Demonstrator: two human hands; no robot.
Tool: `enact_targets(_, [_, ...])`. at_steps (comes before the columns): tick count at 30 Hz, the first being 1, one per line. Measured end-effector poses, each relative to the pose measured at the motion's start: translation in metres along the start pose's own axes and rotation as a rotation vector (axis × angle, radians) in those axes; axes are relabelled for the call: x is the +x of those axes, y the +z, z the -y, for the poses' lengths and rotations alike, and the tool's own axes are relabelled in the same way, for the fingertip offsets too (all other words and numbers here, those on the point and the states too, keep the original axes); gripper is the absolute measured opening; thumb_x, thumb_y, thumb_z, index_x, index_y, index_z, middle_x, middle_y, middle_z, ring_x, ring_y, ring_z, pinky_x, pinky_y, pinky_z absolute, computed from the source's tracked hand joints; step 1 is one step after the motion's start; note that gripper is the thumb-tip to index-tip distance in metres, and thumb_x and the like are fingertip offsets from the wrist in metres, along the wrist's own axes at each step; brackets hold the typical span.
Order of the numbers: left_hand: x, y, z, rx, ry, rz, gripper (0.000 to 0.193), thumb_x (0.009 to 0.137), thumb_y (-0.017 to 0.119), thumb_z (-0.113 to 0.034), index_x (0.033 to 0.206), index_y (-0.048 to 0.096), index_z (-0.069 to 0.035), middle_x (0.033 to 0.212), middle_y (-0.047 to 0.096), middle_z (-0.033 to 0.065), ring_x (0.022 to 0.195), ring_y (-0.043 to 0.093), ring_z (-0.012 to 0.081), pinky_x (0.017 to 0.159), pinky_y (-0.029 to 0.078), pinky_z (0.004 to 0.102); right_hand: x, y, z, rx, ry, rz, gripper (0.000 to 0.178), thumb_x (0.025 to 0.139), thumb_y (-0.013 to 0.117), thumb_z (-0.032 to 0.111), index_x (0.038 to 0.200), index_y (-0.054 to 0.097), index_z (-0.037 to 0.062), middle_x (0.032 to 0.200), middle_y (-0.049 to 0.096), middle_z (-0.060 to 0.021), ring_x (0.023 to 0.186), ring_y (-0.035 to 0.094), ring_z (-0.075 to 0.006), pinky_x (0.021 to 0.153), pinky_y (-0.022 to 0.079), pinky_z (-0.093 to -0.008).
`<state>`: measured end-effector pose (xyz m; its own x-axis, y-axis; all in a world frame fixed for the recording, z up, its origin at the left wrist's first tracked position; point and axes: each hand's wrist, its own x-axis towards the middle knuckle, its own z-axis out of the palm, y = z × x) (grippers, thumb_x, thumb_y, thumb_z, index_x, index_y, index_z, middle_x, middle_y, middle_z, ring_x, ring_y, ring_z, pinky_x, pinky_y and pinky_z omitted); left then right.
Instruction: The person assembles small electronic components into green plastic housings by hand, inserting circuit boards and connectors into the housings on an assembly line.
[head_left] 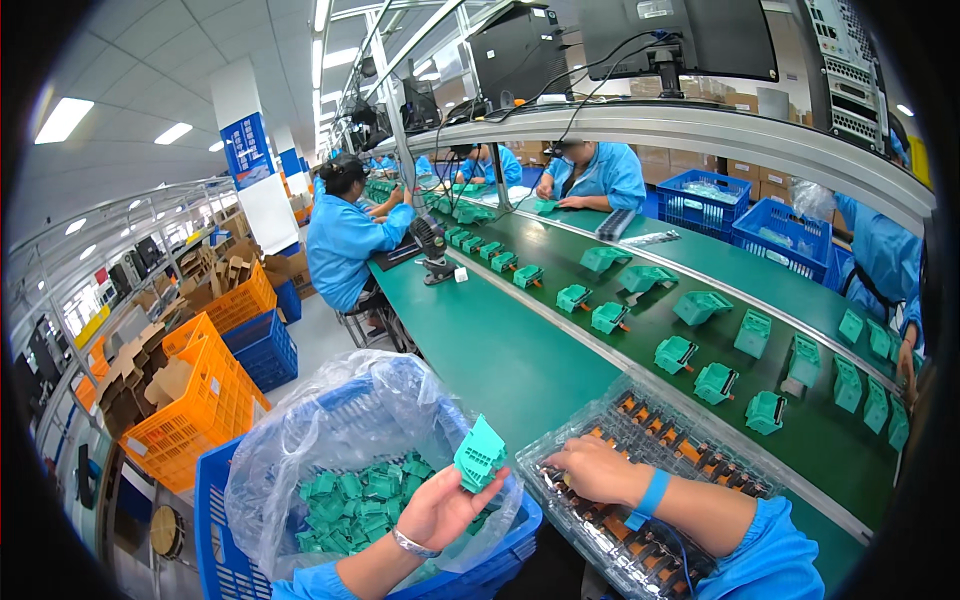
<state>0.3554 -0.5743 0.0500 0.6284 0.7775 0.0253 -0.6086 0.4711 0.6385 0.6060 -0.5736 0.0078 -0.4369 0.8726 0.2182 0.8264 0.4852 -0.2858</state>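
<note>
Between the fingers of my left hand (438, 512) is a green plastic housing (480, 454), slotted on its face and held up over a blue crate (215, 520). A clear plastic bag (275, 450) lines that crate, and many more green housings (365, 500) lie loose inside. My right hand (592, 468), with a blue wrist strap, reaches down to a clear plastic tray (545, 440). Rows of black and orange-copper parts (700, 462) fill the tray. The right fingers are bent together at its left side; whatever they pinch is hidden.
Green housings (715, 382) stand in rows along the dark green conveyor (640, 350) beyond the tray. Orange crates with cardboard (200, 400) stand on the floor at left. Co-workers in blue (355, 240) sit along the line. A metal shelf (720, 118) with monitors spans overhead.
</note>
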Motion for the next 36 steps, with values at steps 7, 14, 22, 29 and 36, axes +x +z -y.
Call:
enact_targets(7, [0.020,-0.002,0.029,0.043,-0.032,-0.030,0.043,0.088,0.054,-0.006,0.125,0.036,0.002,0.126,0.046,0.0159,0.120,0.045,0.0313,0.102,0.037,0.0446,-0.051,-0.030,0.002,0.363,-0.020,-0.163,0.046,0.072,0.053,-0.010,0.114,0.061,0.0083,0.107,0.052,-0.0135,0.099,0.050,-0.0295,0.088,0.042,-0.0360])
enact_targets(14, [0.056,-0.018,0.050,0.129,0.133,-0.092,0.047,0.085,0.059,-0.008,0.126,0.037,-0.001,0.124,0.048,0.0130,0.118,0.046,0.0286,0.102,0.037,0.0434,-0.073,-0.014,-0.008,0.165,-0.082,-0.290,0.027,0.068,0.057,0.000,0.095,0.063,0.0009,0.097,0.061,-0.0097,0.091,0.054,-0.0288,0.078,0.047,-0.0359])
enact_targets(22, [0.057,-0.037,0.054,-0.043,0.080,-0.055,0.051,0.083,0.061,-0.009,0.128,0.037,-0.003,0.124,0.048,0.0111,0.119,0.046,0.0265,0.100,0.041,0.0389,-0.070,-0.017,0.007,0.201,0.073,-0.092,0.026,0.076,0.059,0.010,0.102,0.063,0.0046,0.091,0.063,-0.0081,0.090,0.056,-0.0279,0.076,0.047,-0.0370])
enact_targets(29, [0.048,-0.020,0.063,0.167,0.041,-0.047,0.073,0.078,0.061,0.006,0.137,0.023,-0.015,0.130,0.041,0.0138,0.119,0.045,0.0327,0.087,0.051,0.0420,-0.051,-0.008,0.034,-0.074,0.095,0.006,0.028,0.076,0.063,0.021,0.099,0.060,0.0044,0.073,0.061,-0.0150,0.070,0.063,-0.0315,0.060,0.050,-0.0406])
enact_targets(36, [0.045,-0.010,0.071,0.463,0.269,0.023,0.088,0.069,0.064,0.017,0.138,0.020,-0.013,0.132,0.033,0.0125,0.118,0.045,0.0314,0.083,0.052,0.0494,-0.045,-0.015,0.032,0.073,0.245,0.173,0.042,0.076,0.067,0.035,0.095,0.059,-0.0007,0.086,0.061,-0.0191,0.082,0.063,-0.0344,0.070,0.051,-0.0420])
